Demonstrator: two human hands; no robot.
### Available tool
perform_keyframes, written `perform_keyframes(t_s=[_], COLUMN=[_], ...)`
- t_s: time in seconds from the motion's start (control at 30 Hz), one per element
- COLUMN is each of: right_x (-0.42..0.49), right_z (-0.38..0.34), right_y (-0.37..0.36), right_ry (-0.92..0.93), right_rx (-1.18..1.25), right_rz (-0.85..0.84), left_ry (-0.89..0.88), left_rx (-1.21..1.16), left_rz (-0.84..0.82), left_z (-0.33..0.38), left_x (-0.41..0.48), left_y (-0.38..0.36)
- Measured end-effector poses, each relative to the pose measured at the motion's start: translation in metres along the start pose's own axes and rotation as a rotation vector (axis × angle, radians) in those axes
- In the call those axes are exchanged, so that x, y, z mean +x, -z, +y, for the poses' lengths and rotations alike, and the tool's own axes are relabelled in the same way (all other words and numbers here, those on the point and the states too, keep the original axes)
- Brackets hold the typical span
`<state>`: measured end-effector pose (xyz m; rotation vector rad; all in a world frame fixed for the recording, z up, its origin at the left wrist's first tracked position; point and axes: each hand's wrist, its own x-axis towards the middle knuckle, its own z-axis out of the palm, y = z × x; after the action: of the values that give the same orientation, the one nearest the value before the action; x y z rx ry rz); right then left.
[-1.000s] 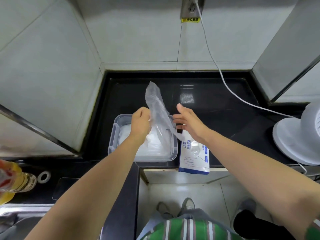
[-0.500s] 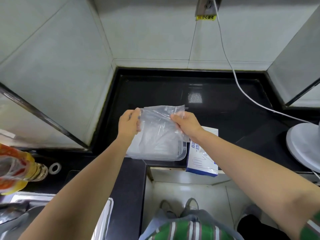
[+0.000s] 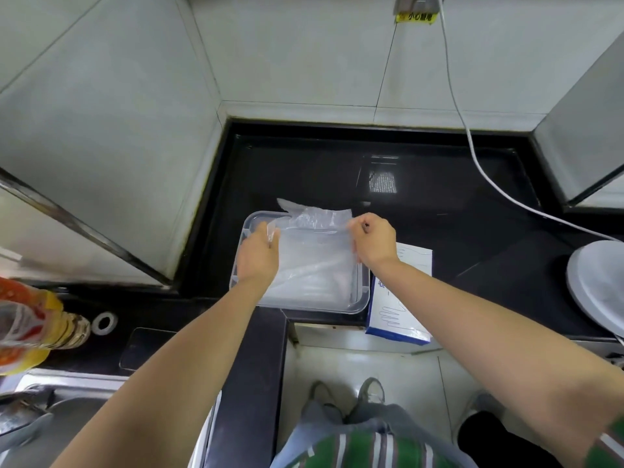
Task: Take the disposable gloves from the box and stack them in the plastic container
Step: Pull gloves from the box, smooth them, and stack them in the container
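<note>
Hands first: my left hand (image 3: 258, 253) and right hand (image 3: 373, 238) each pinch a far corner of the glove (image 3: 314, 244), fingers curled on the film. Half a second ago I held it stretched above the container (image 3: 320, 309). Now it's lower, spread between my hands over the stack inside, its far edge past the rim. Letting go looks like the next step. The box (image 3: 398, 319) lies just right of my right wrist, on the desk (image 3: 439, 184).
</note>
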<state>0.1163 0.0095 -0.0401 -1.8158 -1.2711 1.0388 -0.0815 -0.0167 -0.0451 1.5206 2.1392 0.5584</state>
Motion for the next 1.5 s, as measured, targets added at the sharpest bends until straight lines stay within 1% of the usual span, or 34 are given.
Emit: perform_keyframes(t_s=[0.1, 0.13, 0.17, 0.23, 0.3, 0.33, 0.4, 0.43, 0.5, 0.57, 0.6, 0.67, 0.73, 0.77, 0.8, 0.87, 0.9, 0.93, 0.97, 1.0, 1.03, 1.07, 1.1, 1.17, 1.2, 1.27, 1.33, 1.4, 1.47, 1.5], right_x=[0.007, 0.006, 0.006, 0.001, -0.002, -0.003, -0.001, -0.001, 0.000, 0.000, 0.000, 0.001, 0.001, 0.001, 0.001, 0.002, 0.003, 0.004, 0.006, 0.007, 0.008, 0.008, 0.008, 0.008, 0.009, 0.006, 0.005, 0.004, 0.003, 0.002], right_z=[-0.001, -0.005, -0.008, -0.014, -0.014, -0.011, 0.001, 0.009, 0.021, 0.030, 0.033, 0.040, 0.042, 0.042, 0.042, 0.041, 0.041, 0.043, 0.044, 0.045, 0.047, 0.048, 0.047, 0.044, 0.044, 0.039, 0.040, 0.044, 0.046, 0.049], right_y=[0.006, 0.006, 0.003, -0.007, -0.022, -0.029, -0.043, -0.048, -0.057, -0.065, -0.068, -0.072, -0.072, -0.072, -0.073, -0.077, -0.079, -0.080, -0.081, -0.080, -0.079, -0.077, -0.076, -0.075, -0.075, -0.075, -0.074, -0.076, -0.079, -0.081], right_ry=[0.116, 0.175, 0.235, 0.351, 0.370, 0.323, 0.153, 0.067, -0.065, -0.148, -0.175, -0.212, -0.231, -0.234, -0.232, -0.213, -0.197, -0.178, -0.177, -0.215, -0.251, -0.279, -0.285, -0.245, -0.234, -0.235, -0.197, -0.191, -0.186, -0.187], right_rx=[0.014, 0.049, 0.082, 0.083, -0.008, -0.080, -0.284, -0.388, -0.510, -0.558, -0.569, -0.586, -0.602, -0.622, -0.658, -0.757, -0.806, -0.852, -0.881, -0.874, -0.871, -0.864, -0.871, -0.855, -0.813, -0.781, -0.815, -0.801, -0.776, -0.779], right_rz=[0.146, 0.159, 0.144, 0.056, -0.114, -0.227, -0.459, -0.545, -0.633, -0.654, -0.657, -0.665, -0.689, -0.708, -0.730, -0.774, -0.793, -0.814, -0.832, -0.846, -0.843, -0.847, -0.853, -0.860, -0.858, -0.849, -0.757, -0.617, -0.481, -0.460], left_ry=[-0.064, -0.057, -0.047, -0.058, -0.071, -0.071, -0.068, -0.066, -0.067, -0.062, -0.055, -0.028, -0.011, -0.030, -0.092, -0.338, -0.462, -0.557, -0.588, -0.566, -0.503, -0.415, -0.304, -0.082, -0.016, 0.045, 0.063, 0.065, 0.088, 0.090], left_rx=[0.164, 0.185, 0.198, 0.208, 0.215, 0.235, 0.282, 0.293, 0.322, 0.353, 0.370, 0.409, 0.456, 0.489, 0.519, 0.546, 0.509, 0.447, 0.396, 0.391, 0.440, 0.496, 0.502, 0.426, 0.417, 0.467, 0.587, 0.683, 0.718, 0.726], left_rz=[-0.007, -0.015, -0.035, -0.094, -0.136, -0.154, -0.214, -0.250, -0.339, -0.433, -0.451, -0.421, -0.329, -0.276, -0.205, -0.023, 0.042, 0.061, 0.010, -0.082, -0.196, -0.306, -0.393, -0.523, -0.583, -0.683, -0.705, -0.661, -0.623, -0.620], left_z=[-0.009, -0.010, -0.011, -0.010, -0.006, -0.006, -0.008, -0.008, -0.011, -0.016, -0.019, -0.023, -0.022, -0.019, -0.012, 0.004, 0.015, 0.026, 0.037, 0.046, 0.052, 0.051, 0.045, 0.027, 0.017, 0.000, -0.011, -0.019, -0.022, -0.022], left_x=[0.000, 0.003, 0.006, 0.008, 0.009, 0.009, 0.012, 0.013, 0.016, 0.018, 0.020, 0.024, 0.025, 0.025, 0.024, 0.021, 0.018, 0.014, 0.010, 0.005, 0.003, 0.003, 0.006, 0.014, 0.017, 0.018, 0.018, 0.018, 0.018, 0.017], left_y=[-0.008, -0.011, -0.015, -0.025, -0.032, -0.035, -0.042, -0.045, -0.055, -0.061, -0.063, -0.057, -0.046, -0.040, -0.034, -0.031, -0.031, -0.032, -0.034, -0.036, -0.042, -0.049, -0.056, -0.064, -0.067, -0.066, -0.062, -0.063, -0.063, -0.064])
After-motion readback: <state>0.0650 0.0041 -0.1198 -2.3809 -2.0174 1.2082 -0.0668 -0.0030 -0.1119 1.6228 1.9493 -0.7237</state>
